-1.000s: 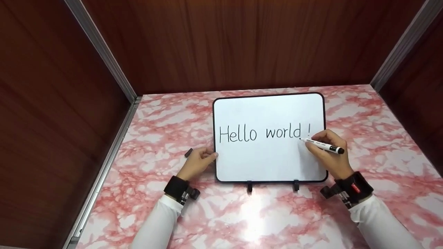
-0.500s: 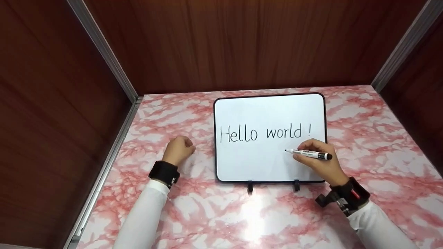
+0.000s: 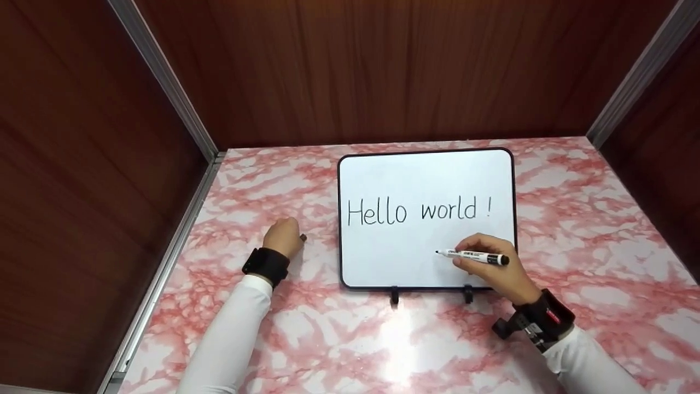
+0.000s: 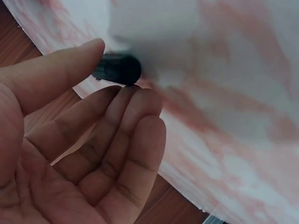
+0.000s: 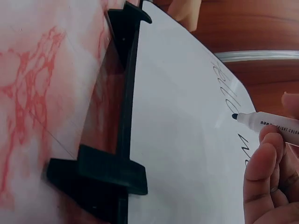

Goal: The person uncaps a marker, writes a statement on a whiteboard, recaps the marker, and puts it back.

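My left hand (image 3: 283,236) pinches a black marker cap (image 4: 119,68) between thumb and fingertips, close over the table left of the whiteboard. In the head view only the cap's dark end shows past the hand. With my right hand (image 3: 489,262) I grip a white marker (image 3: 473,256) that has a black back end. Its bare dark tip points left, in front of the lower part of the whiteboard (image 3: 394,262). "Hello world !" stands in black handwriting across the board's middle.
The black-framed board leans on a stand with two black hooks (image 3: 395,295) at its lower edge. Under it lies a red-and-white marbled table (image 3: 350,350). Dark wood panels (image 3: 372,71) with metal edge strips (image 3: 164,76) enclose the back and sides.
My left hand has left the board's left edge, moved left and taken the cap from the table. My right hand has drawn the marker down and left, away from the writing.
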`<state>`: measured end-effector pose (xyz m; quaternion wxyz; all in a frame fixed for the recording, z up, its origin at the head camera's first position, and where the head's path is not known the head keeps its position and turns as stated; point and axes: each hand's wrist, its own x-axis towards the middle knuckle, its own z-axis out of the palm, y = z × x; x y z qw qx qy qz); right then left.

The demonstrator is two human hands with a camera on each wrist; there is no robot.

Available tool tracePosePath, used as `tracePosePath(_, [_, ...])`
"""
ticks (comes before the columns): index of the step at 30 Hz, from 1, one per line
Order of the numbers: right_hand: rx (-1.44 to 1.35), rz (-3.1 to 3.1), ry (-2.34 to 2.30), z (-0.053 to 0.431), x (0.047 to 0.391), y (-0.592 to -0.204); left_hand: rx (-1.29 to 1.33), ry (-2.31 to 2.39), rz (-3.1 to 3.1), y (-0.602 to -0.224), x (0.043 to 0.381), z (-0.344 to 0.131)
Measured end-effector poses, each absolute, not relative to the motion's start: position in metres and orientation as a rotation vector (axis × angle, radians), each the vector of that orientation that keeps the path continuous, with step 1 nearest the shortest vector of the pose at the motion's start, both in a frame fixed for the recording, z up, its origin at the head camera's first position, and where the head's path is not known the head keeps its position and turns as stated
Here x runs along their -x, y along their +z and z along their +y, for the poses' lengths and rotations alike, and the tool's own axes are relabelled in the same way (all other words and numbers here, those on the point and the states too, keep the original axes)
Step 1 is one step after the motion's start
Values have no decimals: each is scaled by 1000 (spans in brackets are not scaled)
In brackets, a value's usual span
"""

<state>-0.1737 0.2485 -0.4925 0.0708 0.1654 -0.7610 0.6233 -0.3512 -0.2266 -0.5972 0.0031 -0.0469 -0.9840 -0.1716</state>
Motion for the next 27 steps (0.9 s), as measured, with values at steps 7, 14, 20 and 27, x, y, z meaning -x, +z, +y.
tracePosePath(7, [-621, -2205, 2050, 245, 170, -492, 133, -504, -3076, -566, 321, -214])
tracePosePath(14, [-755, -2165, 2126, 248, 168, -490, 116, -612, -3004, -482, 256, -177])
tracePosePath(20, [-802, -2126, 2147, 246, 168, -489, 235, -774, -2858, -454, 228, -152])
tracePosePath(27, [-837, -2061, 2113, 242, 168, -490, 616, -949, -2720, -451, 202, -112])
